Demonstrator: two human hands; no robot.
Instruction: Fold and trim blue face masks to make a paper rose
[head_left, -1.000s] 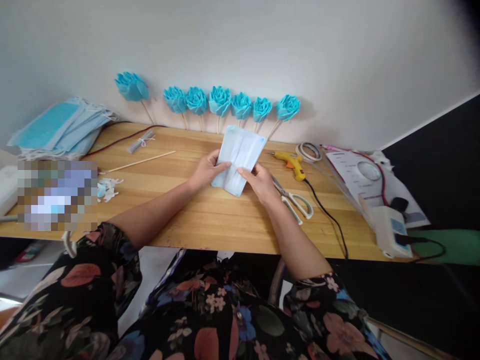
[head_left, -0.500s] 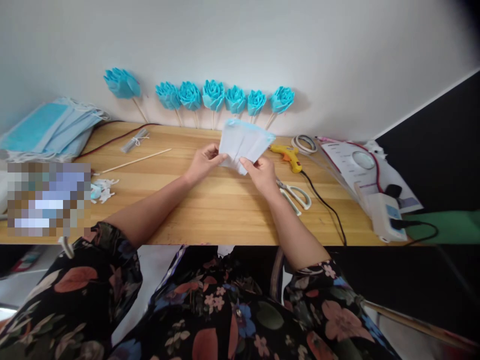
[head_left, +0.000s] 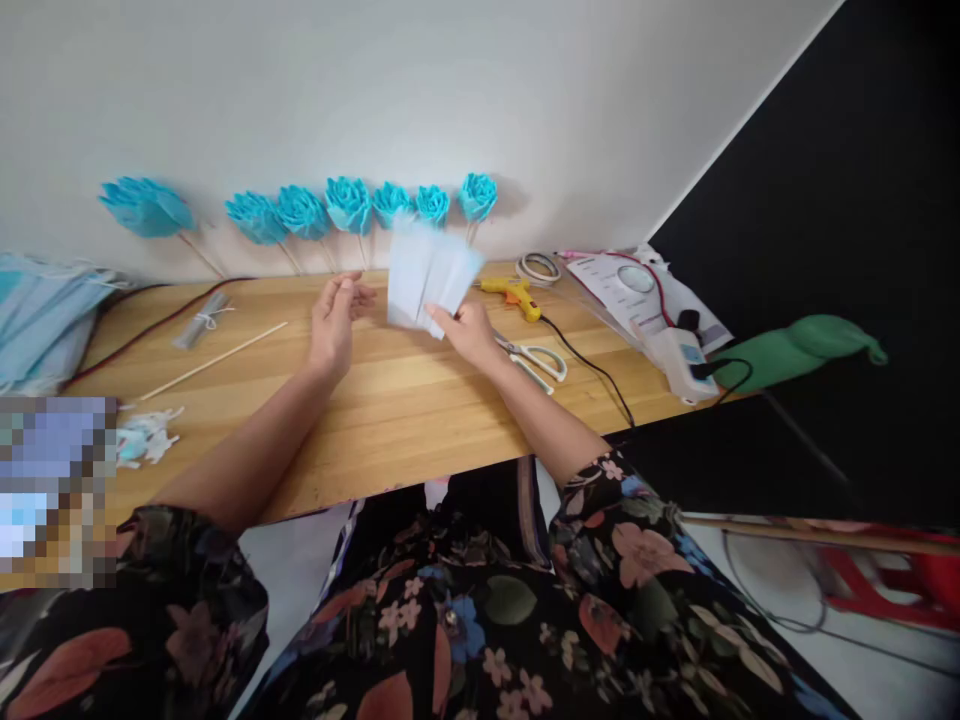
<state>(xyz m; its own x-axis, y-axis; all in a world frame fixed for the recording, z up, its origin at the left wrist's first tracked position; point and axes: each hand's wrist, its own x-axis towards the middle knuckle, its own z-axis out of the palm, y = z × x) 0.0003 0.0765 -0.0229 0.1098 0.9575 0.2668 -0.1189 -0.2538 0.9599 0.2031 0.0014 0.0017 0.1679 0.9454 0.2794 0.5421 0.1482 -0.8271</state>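
Observation:
My right hand pinches several fanned pale sheets of mask fabric by their lower edge, above the table. The sheets are a little blurred. My left hand is raised to the left of them, apart from the fabric, with its fingers loosely spread and nothing in them. Behind the sheets a row of blue fabric flowers on thin sticks leans against the wall. A yellow glue gun lies just right of my right hand, and white-handled scissors lie beside my right wrist.
A stack of blue face masks stands at far left. Nearby lie a wooden stick, a bundle of clear sticks and fabric scraps. To the right are a tape roll, printed sheets and a power strip with cords.
My left hand has let go of the fabric sheets and moved left, its fingers opening. The right hand still holds the sheets. The view has turned to the right.

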